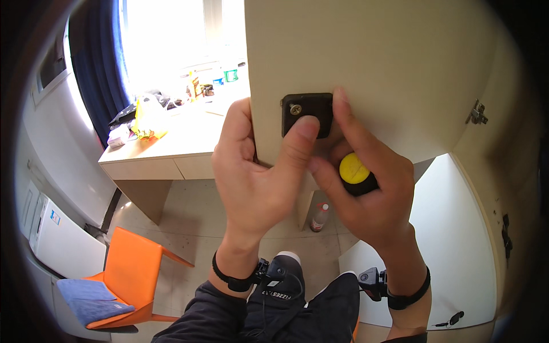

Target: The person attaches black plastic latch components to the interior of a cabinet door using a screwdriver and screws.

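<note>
A black cabinet lock body [307,112] lies against the inner face of a pale wooden cabinet door [369,55], near its edge and lower corner. A cross-head screw [295,109] stands in the lock's upper left. My left hand [259,171] wraps round the door's edge, its thumb pressing the lock. My right hand [369,184] has its index fingertip at the lock's right side. In its palm it holds a black tool handle with a yellow end cap [354,168]; the tool's other end is hidden.
A desk [141,166] with bags and bottles stands at the left by a window. An orange chair [133,261] holds a blue cloth [98,304]. A plastic bottle [318,218] stands on the floor. A metal hinge [477,115] and a white panel [450,240] are at the right.
</note>
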Demonstrator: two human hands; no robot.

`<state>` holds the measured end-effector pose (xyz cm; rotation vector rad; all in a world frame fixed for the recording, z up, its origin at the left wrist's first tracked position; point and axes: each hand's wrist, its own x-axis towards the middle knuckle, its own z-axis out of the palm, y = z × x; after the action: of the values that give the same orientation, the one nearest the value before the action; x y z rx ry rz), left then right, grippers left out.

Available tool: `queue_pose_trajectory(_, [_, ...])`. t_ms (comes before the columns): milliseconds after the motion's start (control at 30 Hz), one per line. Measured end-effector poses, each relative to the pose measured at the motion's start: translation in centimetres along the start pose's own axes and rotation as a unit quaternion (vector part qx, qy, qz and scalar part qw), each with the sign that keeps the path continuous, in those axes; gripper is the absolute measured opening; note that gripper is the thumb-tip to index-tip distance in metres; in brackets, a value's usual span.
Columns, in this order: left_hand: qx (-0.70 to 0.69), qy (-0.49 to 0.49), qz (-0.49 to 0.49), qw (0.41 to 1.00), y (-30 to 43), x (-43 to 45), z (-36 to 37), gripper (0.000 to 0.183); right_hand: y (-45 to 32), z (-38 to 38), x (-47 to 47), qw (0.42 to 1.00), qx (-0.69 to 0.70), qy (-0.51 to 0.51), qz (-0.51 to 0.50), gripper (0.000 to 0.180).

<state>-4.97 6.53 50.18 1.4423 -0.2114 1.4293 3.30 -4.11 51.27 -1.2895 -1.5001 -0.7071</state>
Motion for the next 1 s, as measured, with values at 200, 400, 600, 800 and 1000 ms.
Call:
queue_pose_trajectory(200, [0.001, 0.003, -0.001, 1.0, 0.1, -0.1, 0.0, 0.026, -0.9, -0.7, -0.6, 0.991, 0.082, -0.053, 0.094, 0.068])
queue_pose_trajectory(400, [0.021, 0.0, 0.022, 1.0, -0.1, -0.1, 0.1, 0.031, -0.5, -0.9, -1.5, 0.985, 0.121, -0.082, 0.096, 0.071])
queue_pose_trajectory(600, [0.041, 0.03, 0.003, 0.999, 0.5, 0.0, 0.4, 0.028, -0.7, -0.6, -1.4, 0.981, 0.128, -0.092, 0.116, 0.071])
queue_pose_trajectory(800, [-0.001, 0.036, -0.011, 0.999, 0.1, 0.4, 0.8, 0.025, -0.4, -0.7, -1.4, 0.987, 0.101, -0.08, 0.098, 0.068])
queue_pose_trajectory(1000, [0.018, 0.038, -0.015, 0.999, 0.3, 0.4, 0.5, 0.024, -0.9, -1.5, -1.1, 0.98, 0.134, -0.055, 0.137, 0.058])
